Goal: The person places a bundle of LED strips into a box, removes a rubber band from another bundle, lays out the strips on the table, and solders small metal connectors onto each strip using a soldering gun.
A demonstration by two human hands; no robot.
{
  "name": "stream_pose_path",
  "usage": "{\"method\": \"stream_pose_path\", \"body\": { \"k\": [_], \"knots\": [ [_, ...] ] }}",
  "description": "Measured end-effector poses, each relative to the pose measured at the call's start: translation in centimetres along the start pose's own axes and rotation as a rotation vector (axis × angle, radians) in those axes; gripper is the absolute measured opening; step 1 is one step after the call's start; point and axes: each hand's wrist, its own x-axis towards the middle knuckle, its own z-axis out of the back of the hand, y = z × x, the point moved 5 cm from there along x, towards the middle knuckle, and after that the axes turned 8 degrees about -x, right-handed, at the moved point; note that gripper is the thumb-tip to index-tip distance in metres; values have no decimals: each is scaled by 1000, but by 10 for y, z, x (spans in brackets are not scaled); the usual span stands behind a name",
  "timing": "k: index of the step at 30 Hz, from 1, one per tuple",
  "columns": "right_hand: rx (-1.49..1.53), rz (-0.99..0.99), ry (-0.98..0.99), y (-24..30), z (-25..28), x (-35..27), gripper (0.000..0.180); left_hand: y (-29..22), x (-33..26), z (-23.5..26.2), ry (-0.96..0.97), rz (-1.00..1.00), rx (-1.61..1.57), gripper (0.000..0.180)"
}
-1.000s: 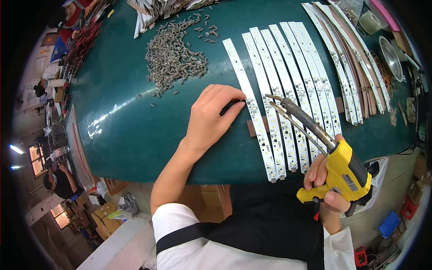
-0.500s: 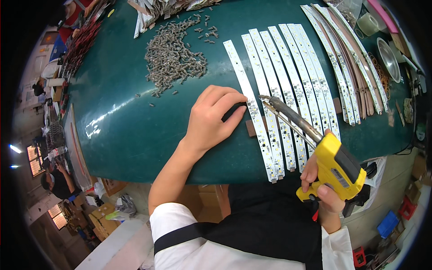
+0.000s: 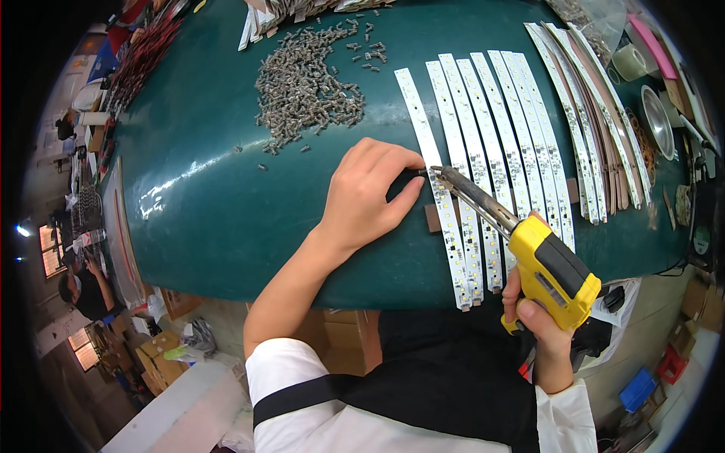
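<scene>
The white LED strip [image 3: 442, 198] is lying just under the left hand [image 3: 370, 195], whose fingertips are pinching something small against it, while the right hand [image 3: 538, 326] is gripping the yellow soldering gun [image 3: 555, 273], ideally keeping its tip steady.

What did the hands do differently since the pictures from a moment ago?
The right hand swung the yellow soldering gun so its tip moved left, from the middle strips to the leftmost white strip, right by the left hand's fingertips. The left hand stayed pressed at that strip's edge. The strips and the pile of small grey parts did not move.
</scene>
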Motion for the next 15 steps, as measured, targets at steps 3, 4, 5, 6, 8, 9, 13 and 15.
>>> {"method": "stream_pose_path", "body": {
  "k": [3,4,5,6,8,9,13,15],
  "knots": [
    [-18,-25,-2,3,0,1,86,0,0,-1,-3,-8,4,19],
    [-27,-35,-6,3,0,1,85,0,0,-1,-3,-10,3,19],
    [-27,-37,-5,4,0,2,85,0,0,-1,-3,-12,3,20],
    [-41,-38,2,6,1,3,82,1,0,-1,-3,-12,3,20],
    [-55,-39,9,9,2,4,78,1,0,-2,-6,-15,4,20],
    [-91,-55,9,11,3,5,73,1,0,-2,-6,-14,4,20],
    [-83,-102,53,14,8,4,64,2,-1,-2,-7,2,2,22],
    [-66,-43,41,11,7,5,61,1,-1,-2,-7,-3,4,22]
  ]
}}
